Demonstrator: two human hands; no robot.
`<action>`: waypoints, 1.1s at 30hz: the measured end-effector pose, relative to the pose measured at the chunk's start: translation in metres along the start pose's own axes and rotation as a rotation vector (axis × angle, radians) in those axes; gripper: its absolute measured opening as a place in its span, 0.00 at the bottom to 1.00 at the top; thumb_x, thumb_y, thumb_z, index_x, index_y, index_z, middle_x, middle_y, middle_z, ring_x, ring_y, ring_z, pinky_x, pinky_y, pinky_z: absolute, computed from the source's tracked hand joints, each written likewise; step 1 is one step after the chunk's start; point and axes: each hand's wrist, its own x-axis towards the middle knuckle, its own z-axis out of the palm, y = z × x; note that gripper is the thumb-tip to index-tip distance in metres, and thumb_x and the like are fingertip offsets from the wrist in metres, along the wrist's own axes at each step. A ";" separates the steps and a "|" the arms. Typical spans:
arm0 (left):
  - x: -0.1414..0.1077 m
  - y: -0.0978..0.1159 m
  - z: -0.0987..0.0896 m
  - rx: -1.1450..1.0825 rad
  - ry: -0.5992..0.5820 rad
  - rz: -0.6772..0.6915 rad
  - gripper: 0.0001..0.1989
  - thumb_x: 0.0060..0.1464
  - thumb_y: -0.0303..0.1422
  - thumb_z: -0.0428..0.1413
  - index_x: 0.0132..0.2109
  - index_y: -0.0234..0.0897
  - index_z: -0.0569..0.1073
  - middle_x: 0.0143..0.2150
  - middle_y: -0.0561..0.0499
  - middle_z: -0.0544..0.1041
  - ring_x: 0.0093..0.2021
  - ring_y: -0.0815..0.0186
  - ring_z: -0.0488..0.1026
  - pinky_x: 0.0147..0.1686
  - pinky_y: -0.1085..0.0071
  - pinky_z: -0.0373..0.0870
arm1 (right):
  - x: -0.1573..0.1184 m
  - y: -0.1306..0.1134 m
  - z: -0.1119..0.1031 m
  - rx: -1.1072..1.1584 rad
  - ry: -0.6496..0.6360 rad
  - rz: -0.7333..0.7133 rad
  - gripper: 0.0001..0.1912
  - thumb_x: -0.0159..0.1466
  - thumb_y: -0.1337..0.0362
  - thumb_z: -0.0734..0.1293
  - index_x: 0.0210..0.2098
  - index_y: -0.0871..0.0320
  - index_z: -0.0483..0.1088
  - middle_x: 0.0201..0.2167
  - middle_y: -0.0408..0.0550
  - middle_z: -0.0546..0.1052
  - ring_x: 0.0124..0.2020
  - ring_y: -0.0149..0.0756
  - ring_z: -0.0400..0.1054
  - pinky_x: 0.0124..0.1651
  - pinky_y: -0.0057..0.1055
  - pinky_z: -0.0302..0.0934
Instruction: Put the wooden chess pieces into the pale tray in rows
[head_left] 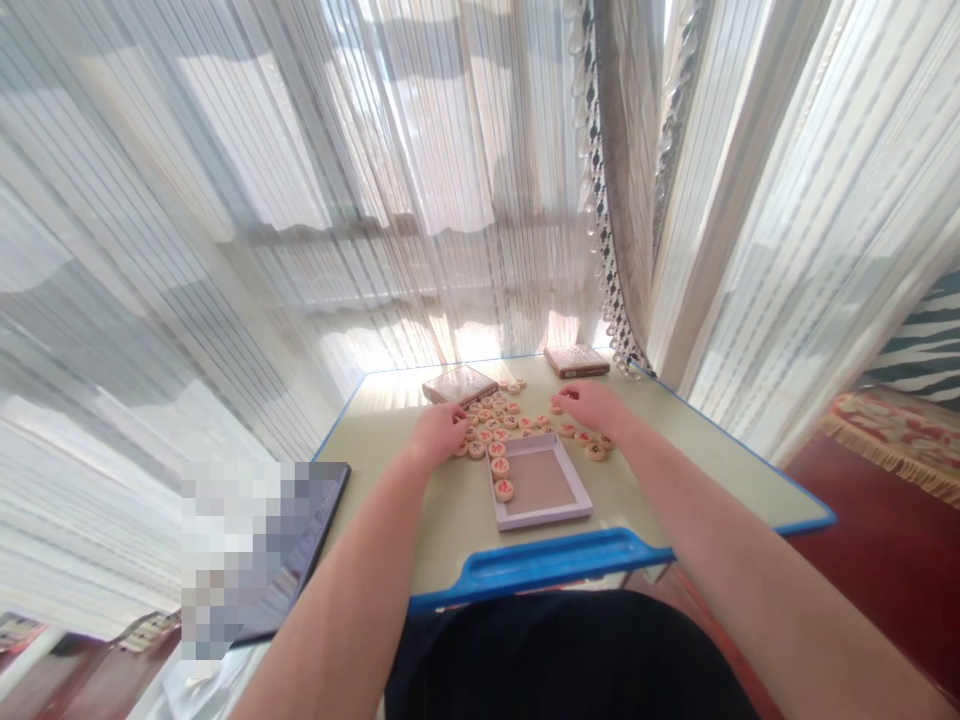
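Round wooden Chinese chess pieces [510, 422] with red or dark characters lie scattered in the middle of the table. My left hand [442, 432] is at the left edge of this pile, fingers curled down; what they hold, if anything, is hidden. Farther right, my right hand [592, 405] has its fingertips closed on a chess piece [556, 408] at the tabletop. Between my forearms sits a shallow open box [546, 480] with a pale rim. Three red-marked pieces [500, 468] stand in a column along its left wall.
A flat box [459, 384] lies behind the pile, and another closed box [576, 360] is at the back right. The table [697, 470] has a blue edge and a blue front tray [551, 560]. A dark-framed tablet [300, 560] is at the left. Sheer curtains [450, 180] hang behind.
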 end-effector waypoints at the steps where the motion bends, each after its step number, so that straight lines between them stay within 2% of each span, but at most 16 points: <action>1: 0.000 0.000 0.001 -0.022 0.007 -0.003 0.15 0.49 0.34 0.47 0.42 0.36 0.72 0.37 0.47 0.77 0.35 0.63 0.72 0.34 0.71 0.66 | 0.000 0.003 -0.005 -0.045 0.057 0.055 0.16 0.58 0.56 0.58 0.31 0.58 0.72 0.29 0.50 0.75 0.32 0.38 0.68 0.31 0.29 0.56; 3: 0.000 0.001 0.003 -0.040 0.030 0.001 0.17 0.49 0.33 0.47 0.46 0.35 0.70 0.41 0.45 0.75 0.37 0.63 0.72 0.36 0.71 0.66 | 0.001 0.010 -0.016 -0.150 0.131 0.192 0.15 0.58 0.58 0.57 0.34 0.58 0.72 0.35 0.53 0.75 0.38 0.43 0.68 0.34 0.32 0.57; 4: -0.001 0.001 0.004 -0.033 0.039 0.015 0.17 0.49 0.33 0.47 0.47 0.35 0.69 0.42 0.45 0.75 0.39 0.62 0.71 0.38 0.70 0.66 | 0.001 0.014 -0.020 -0.195 0.118 0.263 0.15 0.58 0.59 0.57 0.36 0.58 0.72 0.38 0.55 0.75 0.40 0.45 0.68 0.35 0.34 0.57; 7: -0.002 0.003 0.006 -0.002 0.066 0.106 0.15 0.51 0.33 0.46 0.45 0.35 0.70 0.45 0.45 0.73 0.42 0.62 0.70 0.41 0.70 0.65 | 0.000 0.022 -0.027 -0.260 -0.034 0.397 0.16 0.56 0.59 0.60 0.37 0.61 0.72 0.41 0.62 0.73 0.42 0.49 0.68 0.36 0.37 0.58; 10: -0.002 0.005 0.008 0.005 0.108 0.175 0.15 0.53 0.36 0.46 0.44 0.37 0.71 0.45 0.45 0.72 0.41 0.63 0.70 0.41 0.70 0.66 | -0.003 0.023 -0.027 -0.239 -0.138 0.408 0.18 0.54 0.56 0.62 0.35 0.64 0.72 0.38 0.63 0.74 0.36 0.49 0.70 0.33 0.37 0.60; 14: -0.001 0.006 0.009 0.010 0.137 0.193 0.14 0.53 0.37 0.46 0.41 0.37 0.72 0.43 0.47 0.72 0.41 0.63 0.70 0.41 0.70 0.66 | -0.006 0.018 -0.024 -0.007 -0.344 0.428 0.23 0.55 0.49 0.61 0.40 0.62 0.69 0.35 0.57 0.75 0.24 0.39 0.70 0.25 0.32 0.61; 18: -0.001 0.006 0.008 0.011 0.132 0.217 0.13 0.53 0.36 0.46 0.39 0.38 0.73 0.43 0.48 0.73 0.40 0.64 0.70 0.40 0.70 0.66 | -0.007 0.012 -0.021 0.109 -0.379 0.377 0.24 0.53 0.47 0.64 0.40 0.60 0.68 0.33 0.53 0.74 0.21 0.35 0.69 0.24 0.30 0.61; 24: -0.002 0.008 0.006 0.030 0.123 0.221 0.12 0.52 0.35 0.46 0.37 0.37 0.73 0.39 0.48 0.73 0.37 0.65 0.70 0.38 0.71 0.66 | -0.009 0.007 -0.017 -0.049 -0.301 0.138 0.18 0.52 0.50 0.66 0.35 0.58 0.71 0.32 0.52 0.75 0.30 0.41 0.69 0.31 0.34 0.61; 28: -0.004 0.011 0.003 0.049 0.116 0.223 0.12 0.52 0.35 0.46 0.36 0.38 0.73 0.37 0.49 0.74 0.37 0.65 0.70 0.38 0.72 0.66 | -0.007 0.008 -0.016 -0.083 -0.279 0.161 0.18 0.54 0.50 0.64 0.32 0.59 0.71 0.30 0.53 0.75 0.30 0.42 0.69 0.32 0.36 0.60; 33: -0.005 0.012 0.001 0.056 0.101 0.214 0.13 0.52 0.35 0.46 0.37 0.37 0.74 0.39 0.49 0.74 0.37 0.66 0.70 0.37 0.73 0.66 | -0.009 0.007 -0.017 -0.073 -0.320 0.129 0.21 0.52 0.46 0.63 0.31 0.58 0.71 0.28 0.51 0.75 0.29 0.42 0.68 0.31 0.36 0.60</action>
